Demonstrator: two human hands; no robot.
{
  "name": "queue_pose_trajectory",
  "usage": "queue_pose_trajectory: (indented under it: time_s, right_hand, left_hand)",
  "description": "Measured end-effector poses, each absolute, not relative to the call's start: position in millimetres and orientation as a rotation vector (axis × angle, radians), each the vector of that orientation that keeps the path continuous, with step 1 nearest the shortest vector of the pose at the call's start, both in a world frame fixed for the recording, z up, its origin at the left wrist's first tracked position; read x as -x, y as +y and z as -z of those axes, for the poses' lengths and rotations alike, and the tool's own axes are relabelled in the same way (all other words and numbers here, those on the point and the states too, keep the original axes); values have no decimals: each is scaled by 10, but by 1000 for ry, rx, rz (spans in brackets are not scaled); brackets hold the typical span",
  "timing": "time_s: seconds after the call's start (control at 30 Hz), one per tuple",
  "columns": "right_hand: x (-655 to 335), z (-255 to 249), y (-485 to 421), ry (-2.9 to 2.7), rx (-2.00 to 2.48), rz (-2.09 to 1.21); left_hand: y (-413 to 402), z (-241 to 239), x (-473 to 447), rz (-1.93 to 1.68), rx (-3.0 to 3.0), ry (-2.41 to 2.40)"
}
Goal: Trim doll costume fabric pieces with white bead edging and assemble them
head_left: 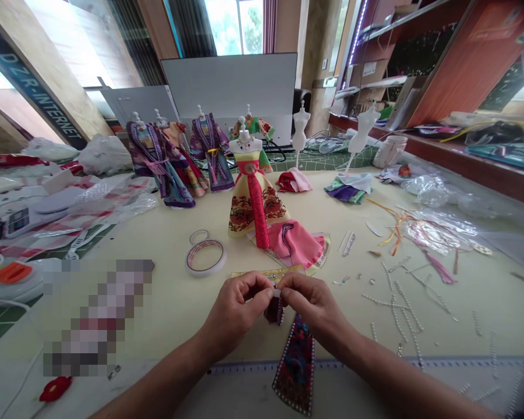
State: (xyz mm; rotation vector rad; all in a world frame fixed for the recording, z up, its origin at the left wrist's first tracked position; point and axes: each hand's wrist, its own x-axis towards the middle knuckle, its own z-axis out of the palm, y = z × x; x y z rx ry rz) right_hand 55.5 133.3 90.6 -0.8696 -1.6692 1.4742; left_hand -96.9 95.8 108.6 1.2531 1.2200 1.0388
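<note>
My left hand (238, 308) and my right hand (310, 302) meet low in the middle of the view, both pinched on the top end of a dark patterned fabric strip (294, 366) edged with small beads. The strip hangs down from my fingers onto the table toward me. Just beyond my hands lie a gold trim strip (266, 273) and a folded pink garment (294, 241). Behind those stands a small mannequin in a yellow dress with a red sash (253, 198).
A tape roll (205, 256) lies left of centre. Several dressed mini mannequins (174, 157) stand at the back, with bare white ones (300, 125) to their right. Bead strips (397, 297) and threads (419, 233) are scattered at right. Plastic bags and clutter fill the left side.
</note>
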Motion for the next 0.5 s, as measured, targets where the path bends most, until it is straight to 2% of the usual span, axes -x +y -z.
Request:
queue_pose_trajectory:
  time_s: [0.27, 0.5]
  right_hand:
    - [-563, -909, 1324, -1739, 898, -1362]
    - [-548, -871, 1369, -1561, 945, -1448]
  left_hand:
    - [946, -1079, 984, -966, -1378, 1293]
    - [985, -1032, 962, -1000, -1118, 1113]
